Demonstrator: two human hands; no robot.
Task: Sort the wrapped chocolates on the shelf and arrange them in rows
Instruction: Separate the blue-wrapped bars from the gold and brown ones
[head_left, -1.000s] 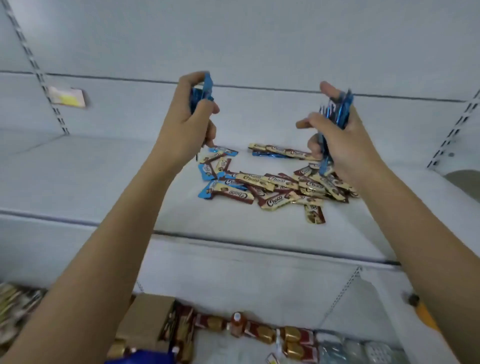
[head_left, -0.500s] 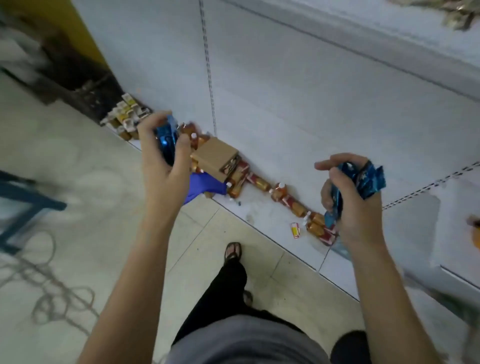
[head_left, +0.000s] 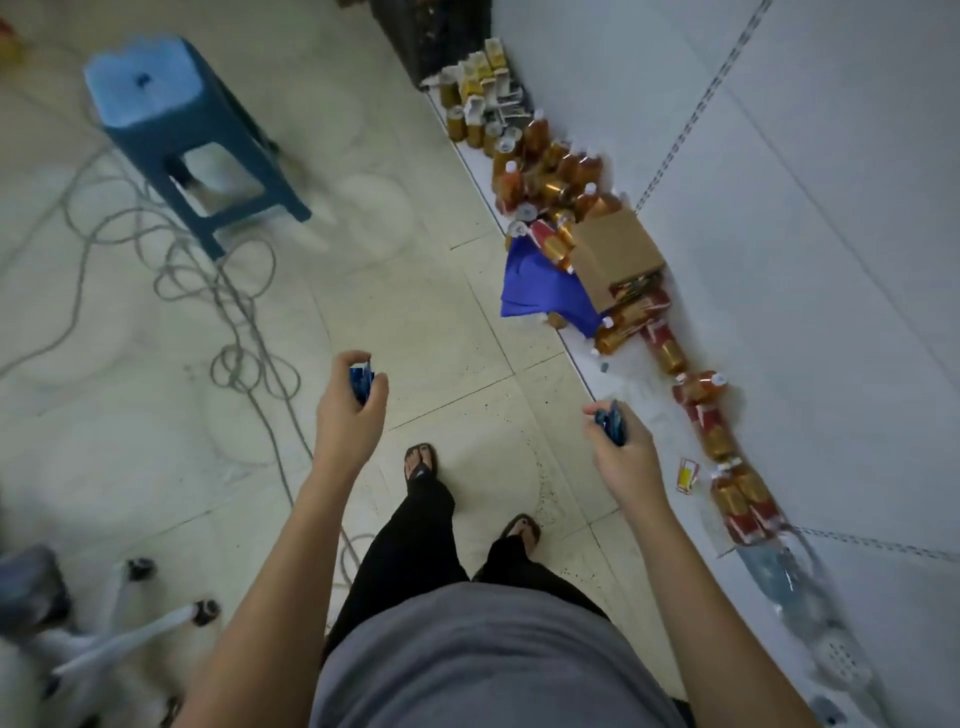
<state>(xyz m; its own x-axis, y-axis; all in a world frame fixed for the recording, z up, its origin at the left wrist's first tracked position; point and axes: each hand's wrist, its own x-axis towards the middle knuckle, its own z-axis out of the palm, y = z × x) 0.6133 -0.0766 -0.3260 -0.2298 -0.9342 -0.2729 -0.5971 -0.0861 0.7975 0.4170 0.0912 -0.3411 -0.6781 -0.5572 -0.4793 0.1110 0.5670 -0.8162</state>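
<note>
A pale tiled floor (head_left: 441, 322) fills most of the view, seen from above, with the white back panel of a shelving unit (head_left: 831, 260) running along the right side.

The left hand (head_left: 349, 415) is held out over the tiles, fingers and thumb curled round a small bunch of blue wrapped chocolates (head_left: 360, 382) whose ends stick up above the fist. The right hand (head_left: 618, 457) is out at about the same height, nearer the shelving, and grips a second bunch of blue wrappers (head_left: 612, 423) in the same closed way. How many pieces each holds cannot be told. The two hands are well apart.

Between the forearms are a grey shirt (head_left: 483, 660), black trousers (head_left: 410, 540) and two feet in dark sandals (head_left: 420, 462), one set ahead of the other.

Just right of the right hand, a small red and white packet (head_left: 687, 474) lies on the lowest white shelf board. Beside it a line of red and gold packs (head_left: 717, 431) runs along that board. Further along stand a tipped brown cardboard box (head_left: 615, 254), a crumpled blue bag (head_left: 540, 291) hanging over the shelf edge, and a cluster of amber drink bottles with white caps (head_left: 550, 171). Blurred clear bottles (head_left: 795, 587) lie at the near end.

To the left, a loose grey cable (head_left: 228, 291) coils across the tiles, a light blue plastic stool (head_left: 171, 119) stands beyond it, and a white castored chair base (head_left: 130, 629) shows at the lower corner.
</note>
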